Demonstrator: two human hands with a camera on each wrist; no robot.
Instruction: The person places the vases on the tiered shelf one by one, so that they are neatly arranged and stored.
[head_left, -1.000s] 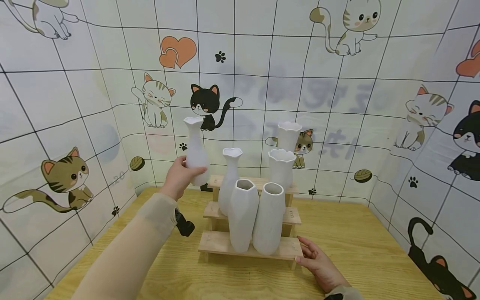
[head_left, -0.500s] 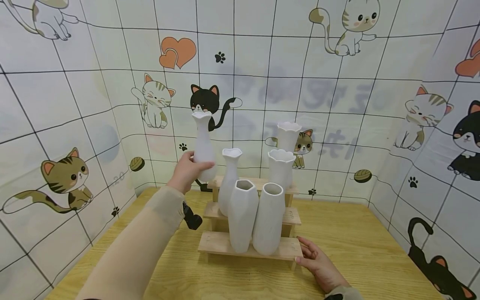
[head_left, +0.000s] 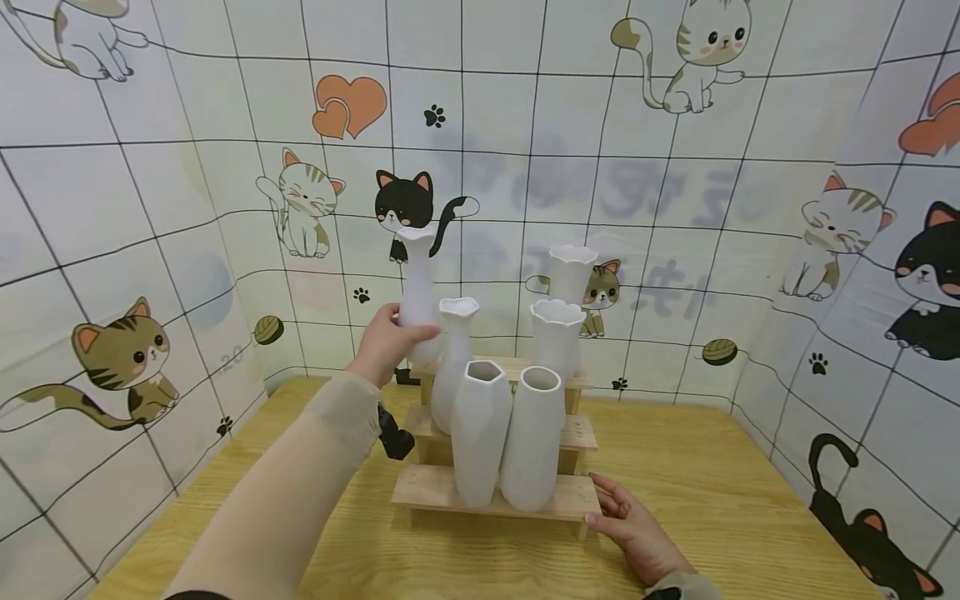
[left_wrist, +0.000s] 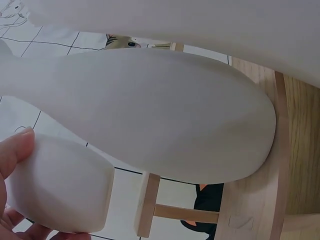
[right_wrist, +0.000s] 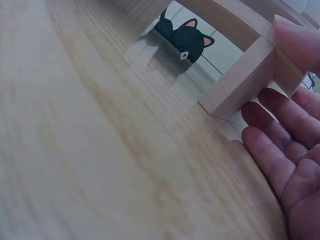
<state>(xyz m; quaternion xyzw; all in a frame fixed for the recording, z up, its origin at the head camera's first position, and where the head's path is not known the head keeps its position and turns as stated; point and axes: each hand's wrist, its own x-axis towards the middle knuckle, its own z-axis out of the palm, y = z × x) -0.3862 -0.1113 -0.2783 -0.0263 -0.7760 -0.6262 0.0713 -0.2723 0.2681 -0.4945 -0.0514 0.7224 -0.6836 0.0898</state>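
Note:
My left hand (head_left: 381,343) grips a slim white vase (head_left: 417,287) with a wavy rim, upright at the left end of the stand's top tier. In the left wrist view, a gap shows between this vase's base (left_wrist: 75,187) and the wood beside it. My right hand (head_left: 633,527) holds the right end of the three-tier wooden stand (head_left: 427,490), thumb on the bottom board and fingers by its leg (right_wrist: 240,80). A similar narrow-necked vase (head_left: 450,379) stands on the middle tier, just right of the held one.
On the bottom tier stand a faceted vase (head_left: 480,442) and a round-mouthed vase (head_left: 534,442), close together. Frilled-rim vases occupy the right of the middle tier (head_left: 557,337) and top tier (head_left: 572,275). A cat-printed wall sheet (head_left: 495,192) surrounds the wooden table (head_left: 675,467).
My left hand has carried the held vase rightward, from beside the stand to its top tier's left end, lifting then lowering slightly. The right hand keeps its hold on the stand.

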